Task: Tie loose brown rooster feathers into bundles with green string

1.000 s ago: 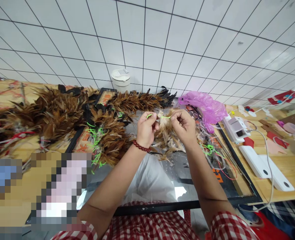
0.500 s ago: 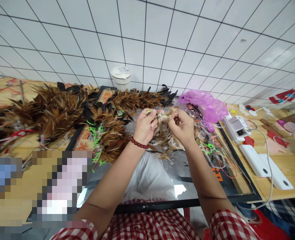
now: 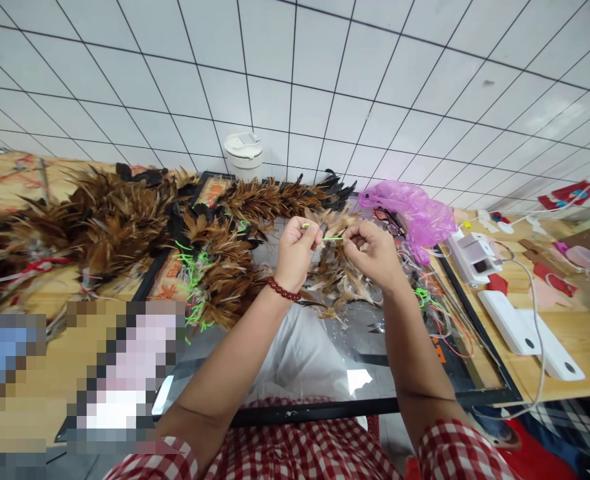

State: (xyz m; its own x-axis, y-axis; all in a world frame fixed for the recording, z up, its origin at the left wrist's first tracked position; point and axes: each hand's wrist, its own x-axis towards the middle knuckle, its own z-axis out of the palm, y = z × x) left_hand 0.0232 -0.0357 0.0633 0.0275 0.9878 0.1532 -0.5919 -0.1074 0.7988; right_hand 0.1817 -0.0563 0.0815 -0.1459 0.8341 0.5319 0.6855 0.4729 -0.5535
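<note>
A short length of bright green string [image 3: 333, 239] is stretched between my two hands above the glass tabletop. My left hand [image 3: 295, 250], with a dark red bead bracelet at the wrist, pinches one end, and a bit of green shows at its thumb. The other end is pinched in the fingertips of my right hand [image 3: 373, 252]. Brown feathers [image 3: 325, 220] stick up just behind the string; whether my left fingers hold them too, I cannot tell. More loose brown feathers [image 3: 342, 287] lie on the glass below my hands.
Bundled brown feathers [image 3: 229, 273] with green ties lie left, and a long feather strip [image 3: 275, 200] behind. A pink plastic bag [image 3: 415, 207], glasses [image 3: 389, 220], tangled green strings [image 3: 427, 298] and a white power strip [image 3: 509, 323] are right. A white lidded bin [image 3: 243, 155] stands behind.
My right hand has moved slightly right and down, and the green string between my hands now looks straighter. My left hand has shifted a little to the right.
</note>
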